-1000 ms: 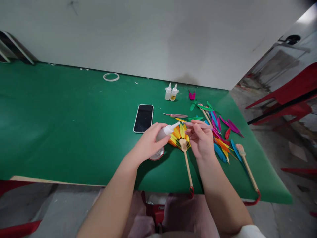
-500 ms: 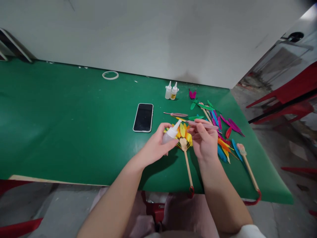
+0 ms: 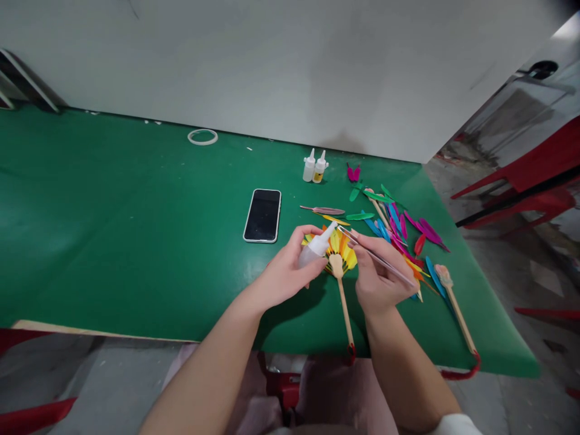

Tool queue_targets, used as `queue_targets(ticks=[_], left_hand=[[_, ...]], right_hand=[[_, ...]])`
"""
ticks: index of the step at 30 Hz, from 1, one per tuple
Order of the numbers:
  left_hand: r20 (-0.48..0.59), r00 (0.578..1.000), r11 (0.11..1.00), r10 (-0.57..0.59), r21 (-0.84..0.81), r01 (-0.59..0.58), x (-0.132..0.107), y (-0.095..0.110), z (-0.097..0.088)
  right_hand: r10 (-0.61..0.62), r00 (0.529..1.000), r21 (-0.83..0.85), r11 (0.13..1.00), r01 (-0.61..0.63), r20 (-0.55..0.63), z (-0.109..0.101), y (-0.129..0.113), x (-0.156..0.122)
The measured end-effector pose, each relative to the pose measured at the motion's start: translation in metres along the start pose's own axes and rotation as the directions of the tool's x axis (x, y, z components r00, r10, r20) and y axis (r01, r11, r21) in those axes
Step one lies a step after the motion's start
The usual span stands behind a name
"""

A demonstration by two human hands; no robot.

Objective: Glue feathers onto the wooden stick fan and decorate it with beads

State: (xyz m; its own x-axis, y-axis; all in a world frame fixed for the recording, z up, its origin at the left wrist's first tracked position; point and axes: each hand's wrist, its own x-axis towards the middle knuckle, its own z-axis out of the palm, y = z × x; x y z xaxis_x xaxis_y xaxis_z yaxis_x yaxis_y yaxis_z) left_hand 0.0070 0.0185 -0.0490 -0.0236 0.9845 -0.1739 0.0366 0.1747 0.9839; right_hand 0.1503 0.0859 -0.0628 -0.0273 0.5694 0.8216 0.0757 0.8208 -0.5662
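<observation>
My left hand [image 3: 284, 272] is closed round a small white glue bottle [image 3: 315, 248], its nozzle pointing up and right. My right hand [image 3: 379, 275] grips a thin pink feather [image 3: 380, 260] that runs from the bottle's nozzle down to the right. Between my hands a small fan of yellow and orange feathers [image 3: 341, 248] lies on the green table [image 3: 113, 229], with a wooden stick handle [image 3: 344, 305] reaching to the near edge.
A black phone [image 3: 263, 215] lies face up left of the fan. Two small glue bottles [image 3: 314, 167] stand behind it. Several loose coloured feathers [image 3: 399, 226] and a second wooden stick [image 3: 457, 311] lie to the right. A white ring [image 3: 202, 137] sits near the wall. Red chairs [image 3: 530, 178] stand at the right.
My left hand moved the bottle right over the fan and tipped its nozzle up. My right hand swung the pink feather so that its near end meets the nozzle.
</observation>
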Motion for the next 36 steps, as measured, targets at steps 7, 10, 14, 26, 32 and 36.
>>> queue_targets(ticks=[7, 10, 14, 26, 32, 36], left_hand=[[0.014, 1.0, 0.998, 0.024, -0.051, -0.023, 0.0001, 0.0026, -0.0007], [0.024, 0.999, 0.998, 0.028, -0.061, -0.026, 0.0004, 0.0021, -0.0012], [0.045, 0.998, 0.996, 0.043, -0.076, -0.04, 0.0007, 0.0017, -0.0016], [0.048, 0.998, 0.995, 0.047, -0.095, -0.042, 0.0001, 0.0011, -0.0021], [0.045, 0.998, 0.996, 0.043, -0.082, -0.039, -0.0001, 0.0007, -0.0028], [0.034, 0.999, 0.999, 0.029, -0.046, -0.028, -0.0009, 0.0014, -0.0031]], right_hand=[[-0.059, 0.998, -0.031, 0.998, 0.06, 0.029, -0.0003, 0.0003, 0.0018], [-0.02, 1.0, -0.017, 1.0, 0.02, 0.018, 0.0, 0.0013, 0.0006], [-0.003, 1.0, -0.007, 1.0, 0.003, 0.009, 0.0008, 0.001, 0.0006], [-0.002, 1.0, -0.033, 0.999, 0.003, 0.021, 0.0, 0.0022, 0.0004], [0.005, 1.0, -0.016, 1.0, -0.005, 0.021, 0.0005, 0.0019, 0.0006], [0.003, 1.0, -0.001, 1.0, -0.003, 0.029, 0.0001, 0.0018, 0.0007]])
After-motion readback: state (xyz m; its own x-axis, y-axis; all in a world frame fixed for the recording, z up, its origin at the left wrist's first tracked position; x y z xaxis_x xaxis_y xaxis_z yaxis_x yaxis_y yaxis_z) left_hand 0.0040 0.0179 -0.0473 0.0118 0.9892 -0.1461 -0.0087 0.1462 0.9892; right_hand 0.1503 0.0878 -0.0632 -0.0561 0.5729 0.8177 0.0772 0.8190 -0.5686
